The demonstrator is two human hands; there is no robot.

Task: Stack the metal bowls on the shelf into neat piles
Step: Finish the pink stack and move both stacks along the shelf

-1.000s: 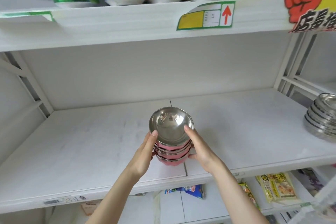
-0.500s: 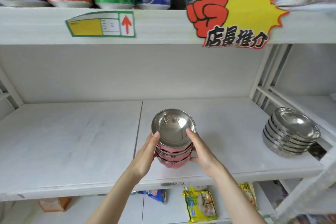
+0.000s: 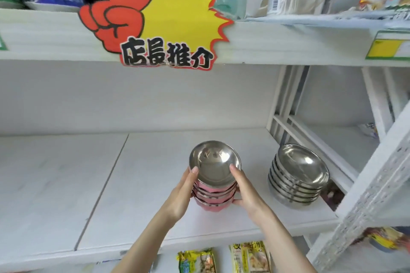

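Observation:
A small pile of pink-sided metal bowls (image 3: 214, 165) with shiny insides is held between both hands over the white shelf (image 3: 137, 195). My left hand (image 3: 180, 195) presses the pile's left side and my right hand (image 3: 245, 193) presses its right side. To the right, a taller pile of plain steel bowls (image 3: 297, 175) stands on the same shelf near the right upright, leaning slightly. A gap separates the two piles.
The shelf above carries cans, a bottle and packets, with a red and yellow promo sign (image 3: 155, 29) hanging from its edge. White perforated uprights (image 3: 372, 186) frame the right side. Snack packets (image 3: 248, 257) lie on the shelf below.
The view has swung to the right, and the held pink pile now sits closer to the steel pile. Both hands keep the same grip.

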